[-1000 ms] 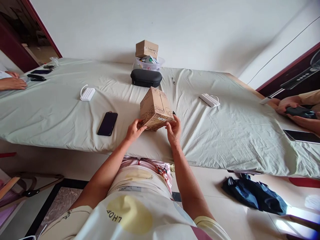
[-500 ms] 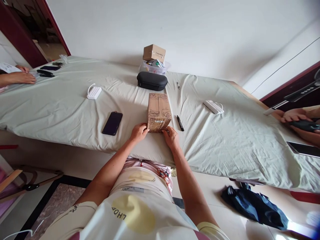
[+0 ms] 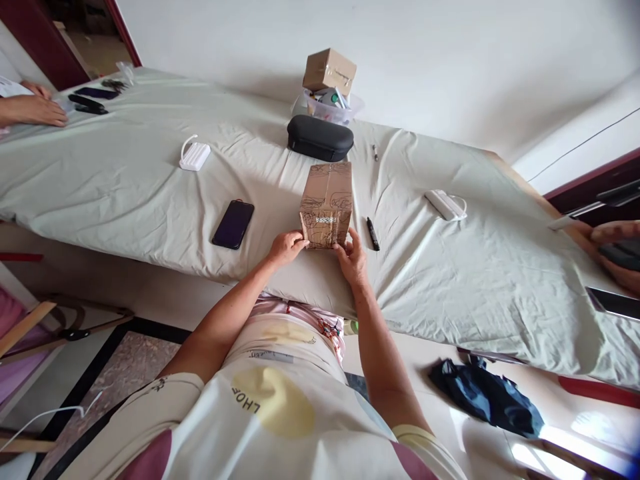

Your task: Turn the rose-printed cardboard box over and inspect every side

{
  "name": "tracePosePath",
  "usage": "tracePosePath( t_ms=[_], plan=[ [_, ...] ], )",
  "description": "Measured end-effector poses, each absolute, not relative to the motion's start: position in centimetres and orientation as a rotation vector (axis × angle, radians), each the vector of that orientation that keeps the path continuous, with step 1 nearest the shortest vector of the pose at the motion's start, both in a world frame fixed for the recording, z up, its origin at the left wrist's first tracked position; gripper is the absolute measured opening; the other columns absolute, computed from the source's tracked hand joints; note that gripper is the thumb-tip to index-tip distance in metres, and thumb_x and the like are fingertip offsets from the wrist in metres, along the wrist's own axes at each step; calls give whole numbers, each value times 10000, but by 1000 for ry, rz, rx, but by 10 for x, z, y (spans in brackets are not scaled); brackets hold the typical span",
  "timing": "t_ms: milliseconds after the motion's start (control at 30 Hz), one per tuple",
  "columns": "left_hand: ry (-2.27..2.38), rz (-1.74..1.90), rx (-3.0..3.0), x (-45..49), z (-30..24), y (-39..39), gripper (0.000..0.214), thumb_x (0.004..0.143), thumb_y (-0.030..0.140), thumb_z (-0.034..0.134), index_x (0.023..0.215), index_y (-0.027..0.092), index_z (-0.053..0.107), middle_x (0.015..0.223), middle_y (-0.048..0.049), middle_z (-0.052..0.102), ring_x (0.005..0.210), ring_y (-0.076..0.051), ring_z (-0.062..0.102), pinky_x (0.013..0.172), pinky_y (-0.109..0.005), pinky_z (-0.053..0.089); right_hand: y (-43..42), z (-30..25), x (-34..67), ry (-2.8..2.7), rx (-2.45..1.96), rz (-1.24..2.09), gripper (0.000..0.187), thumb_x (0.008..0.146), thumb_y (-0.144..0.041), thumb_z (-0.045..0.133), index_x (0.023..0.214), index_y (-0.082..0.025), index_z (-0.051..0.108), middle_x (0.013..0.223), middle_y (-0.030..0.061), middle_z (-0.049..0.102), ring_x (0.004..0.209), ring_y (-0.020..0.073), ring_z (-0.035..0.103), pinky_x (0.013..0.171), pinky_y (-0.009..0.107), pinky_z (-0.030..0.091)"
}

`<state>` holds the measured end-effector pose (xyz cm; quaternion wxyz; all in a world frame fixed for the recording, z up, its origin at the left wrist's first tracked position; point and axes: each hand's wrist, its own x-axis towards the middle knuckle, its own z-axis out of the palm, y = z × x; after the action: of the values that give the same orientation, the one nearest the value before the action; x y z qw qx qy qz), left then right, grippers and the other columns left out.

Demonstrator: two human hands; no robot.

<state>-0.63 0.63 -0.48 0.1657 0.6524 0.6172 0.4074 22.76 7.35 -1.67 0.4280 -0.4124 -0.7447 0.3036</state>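
A brown cardboard box (image 3: 327,190) with black line drawings on its top and front stands on the cloth-covered table in front of me. My left hand (image 3: 287,247) grips its lower left front corner. At the lower right front corner, my right hand (image 3: 353,260) has thumb and fingers on the box. A black marker (image 3: 373,233) lies just right of the box. To the left rests a dark smartphone (image 3: 233,225). The underside of the box is hidden.
Behind the box sit a black zip case (image 3: 320,138), a clear plastic basket (image 3: 357,107) and a smaller carton (image 3: 330,70). White power banks (image 3: 195,157) lie left and right. Other people's hands (image 3: 34,110) show at both table ends.
The view has tilted and shifted, so the table appears higher. My right fingers have moved up along the box's right side. The box stays between both hands.
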Motion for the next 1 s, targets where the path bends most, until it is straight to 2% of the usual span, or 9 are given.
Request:
tracePosePath(
  t_ms=[67,100,133,200,367,500,600,733,1000],
  plan=[
    [1748,1147,1854,-6,-4,6,223,979,308,665,811,195,758,850,-36,803,791,-190,714,777,-282,526,73,-17,227,-1871,-972,741,829,956,-658,616,1626,-212,419,1308,141,740,1132,271,733,980,446,623],
    [1742,1141,1853,-5,-4,6,216,977,309,674,818,195,766,856,-38,808,788,-191,716,775,-283,526,73,-16,226,-1879,-951,722,841,959,-665,614,1641,-220,402,1462,158,668,1297,288,678,1070,463,595],
    [1736,1133,1854,-5,-3,6,206,975,308,684,829,196,776,871,-40,815,792,-195,722,775,-285,529,72,-16,226,-1889,-940,701,842,964,-667,608,1651,-232,390,1570,156,593,1420,297,605,1142,480,558],
    [1729,1106,1863,-3,-1,5,181,976,303,698,866,203,800,919,-48,832,815,-207,744,784,-291,542,71,-14,225,-1905,-949,671,810,987,-653,574,1662,-252,377,1657,138,516,1523,301,518,1216,513,505],
    [1735,991,1987,1,4,5,134,977,281,736,979,200,842,1043,-93,848,964,-261,790,895,-341,581,69,-9,226,-1892,-989,580,702,1028,-569,507,1634,-224,434,1576,159,600,1390,313,642,1186,534,534],
    [1765,941,2156,5,6,4,179,967,304,763,1097,211,841,1214,-122,821,1178,-301,749,1062,-415,552,68,-7,228,-1853,-1024,432,587,1037,-537,487,1517,-210,573,1389,167,715,1192,308,738,1064,497,605],
    [1834,879,2226,10,9,1,225,1003,355,713,1105,197,837,1231,-137,810,1244,-315,713,1121,-454,512,69,-7,231,-1807,-1011,253,522,1030,-526,512,1405,-189,648,1244,154,759,1061,282,757,988,455,616],
    [2032,796,2107,13,17,-1,267,1044,296,617,1041,142,835,1140,-178,814,1177,-331,726,1063,-452,511,72,-7,235,-1785,-966,15,457,1043,-507,520,1287,-167,704,1139,155,759,1020,276,714,963,449,580],
    [2335,733,1744,-3,40,-20,274,1025,171,520,942,145,779,1037,-156,794,1006,-275,727,895,-361,498,68,-6,230,-1882,-1048,-122,400,1045,-477,538,1245,-197,742,966,112,700,938,261,631,935,432,518]
  ],
)
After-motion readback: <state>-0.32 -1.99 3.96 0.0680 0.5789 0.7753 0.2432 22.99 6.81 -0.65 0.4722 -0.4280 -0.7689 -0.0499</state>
